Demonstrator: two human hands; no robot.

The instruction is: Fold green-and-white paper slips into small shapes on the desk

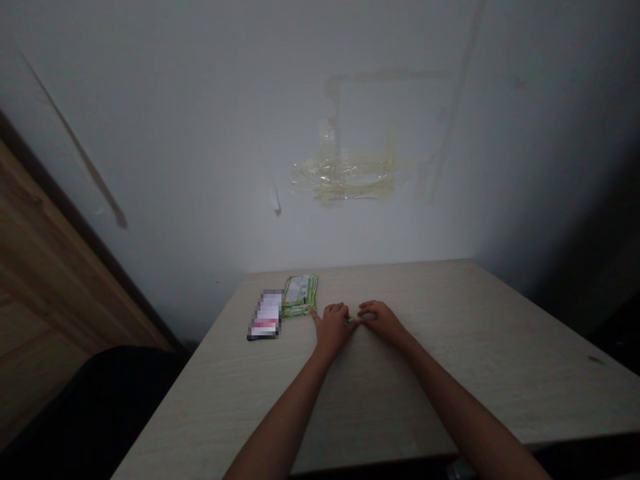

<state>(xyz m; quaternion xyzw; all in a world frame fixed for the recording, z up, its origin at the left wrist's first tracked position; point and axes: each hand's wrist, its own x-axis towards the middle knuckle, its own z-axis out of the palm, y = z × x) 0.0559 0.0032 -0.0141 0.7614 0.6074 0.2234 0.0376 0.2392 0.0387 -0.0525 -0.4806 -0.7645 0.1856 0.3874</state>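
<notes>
A left hand [333, 328] and a right hand [384, 323] are meeting near the middle of a pale worktop [480, 347], whose flat surface is showing a fine, streaky wood grain. Between them a small green piece [349, 321] is lying mostly hidden by the fingers, so its full shape and material are staying unclear. The left hand is bending its fingers over beside the piece, its little finger stretching out toward the packets; the right hand is curving its thumb and forefinger into a rounded loop, the tips coming close to the piece. Whether either hand is clamping it, one cannot tell.

To the left, a stack of flat, rectangular packets [300, 294] is resting with slightly uneven edges, their printed faces showing green and white. Just beside it, a slim smartphone [266, 316] is lying with a light, pixelated screen and a dark lower edge. Behind the worktop, a smooth grey-white wall [210, 133] is carrying crinkled, shiny, yellowed clear tape [350, 177].
</notes>
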